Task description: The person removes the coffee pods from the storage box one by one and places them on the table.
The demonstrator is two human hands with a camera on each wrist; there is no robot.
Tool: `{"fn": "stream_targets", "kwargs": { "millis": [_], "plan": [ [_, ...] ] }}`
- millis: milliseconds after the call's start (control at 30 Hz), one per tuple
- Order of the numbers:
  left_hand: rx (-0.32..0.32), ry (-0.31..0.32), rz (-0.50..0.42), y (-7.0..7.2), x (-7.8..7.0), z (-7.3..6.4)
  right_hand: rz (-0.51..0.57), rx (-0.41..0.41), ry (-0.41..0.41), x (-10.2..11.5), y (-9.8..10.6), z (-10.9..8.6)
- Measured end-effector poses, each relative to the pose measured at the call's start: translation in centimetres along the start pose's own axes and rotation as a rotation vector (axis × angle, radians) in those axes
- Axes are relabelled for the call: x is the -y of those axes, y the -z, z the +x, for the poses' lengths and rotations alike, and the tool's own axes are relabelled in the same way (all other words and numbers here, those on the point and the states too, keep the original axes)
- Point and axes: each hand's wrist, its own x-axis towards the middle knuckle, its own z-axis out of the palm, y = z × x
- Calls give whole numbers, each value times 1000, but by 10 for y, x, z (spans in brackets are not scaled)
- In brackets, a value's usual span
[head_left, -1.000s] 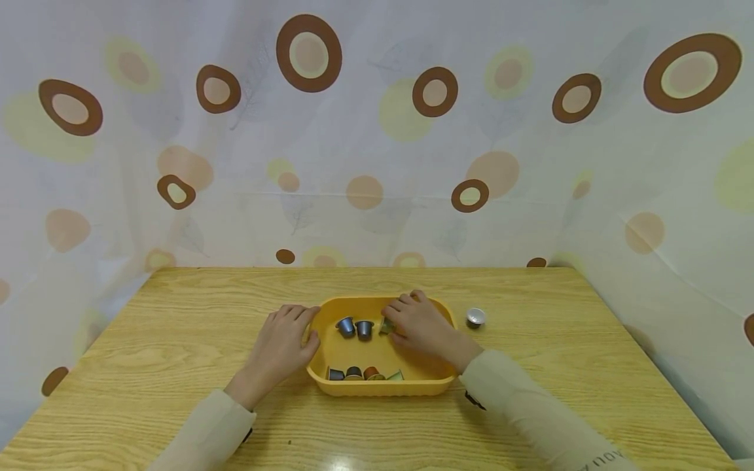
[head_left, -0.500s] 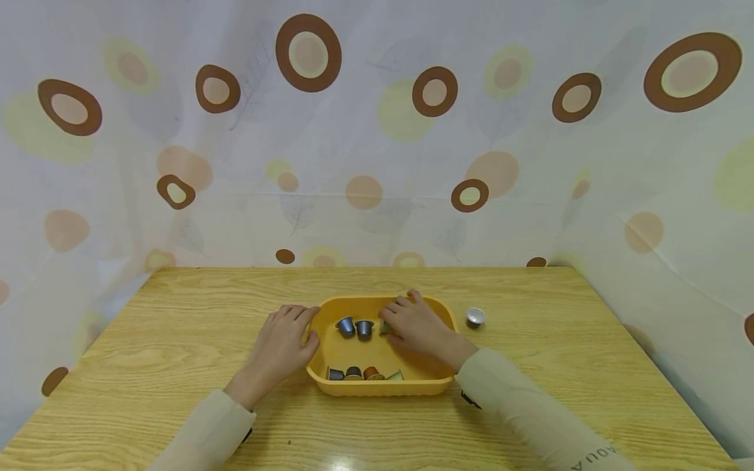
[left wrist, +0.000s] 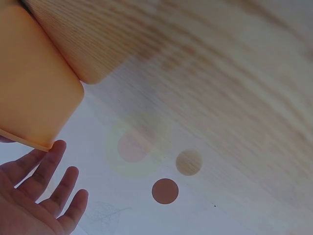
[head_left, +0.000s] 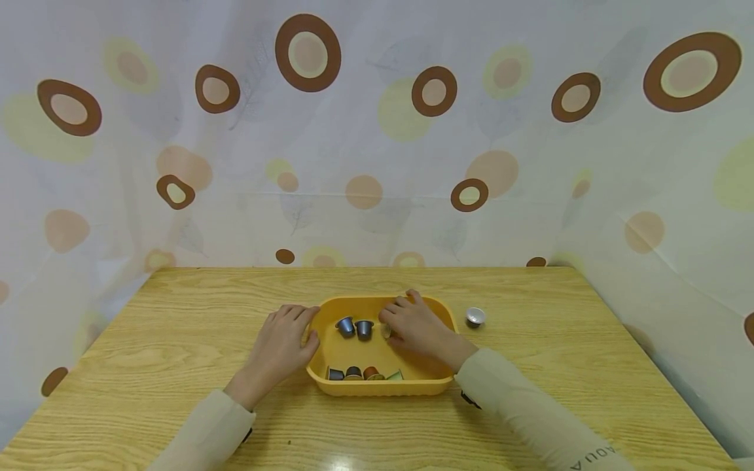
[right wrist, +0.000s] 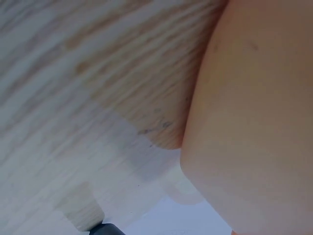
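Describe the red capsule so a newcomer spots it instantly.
Find the yellow tray on the wooden table. In the row at its near wall, third from left, sits the red capsule, between a black capsule and a pale green one. It alone is red.

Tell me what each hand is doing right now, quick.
Left hand: open, touching the rim of the yellow tray.
Right hand: closed on a coffee capsule, which is mostly hidden.

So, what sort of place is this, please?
Probably an indoor tabletop setup, though which kind of room I cannot tell: a wood-grain table, a patterned sheet behind and at both sides, and a yellow tray holding small capsules.
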Motion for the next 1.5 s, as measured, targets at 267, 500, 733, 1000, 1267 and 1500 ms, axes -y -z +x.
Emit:
{"fn": "stream_targets", "kwargs": {
  "millis": [267, 500, 733, 1000, 1267, 1500],
  "plan": [
    [10, 4, 0, 0, -1, 0, -8, 9, -3, 1, 1, -1],
    [8, 6, 1, 0, -1, 0, -12, 13, -3, 1, 1, 0],
    [-7, -4, 3, 0, 0, 1, -19, -20, 17, 0, 1, 0],
    [-8, -3, -5, 0, 0, 1, -29, -45, 28, -1, 3, 0],
    [3, 3, 1, 1, 0, 1, -60, -65, 36, -3, 9, -1],
    [-15, -9, 0, 0, 0, 0, -32, -63, 21, -5, 14, -5]
  ]
}}
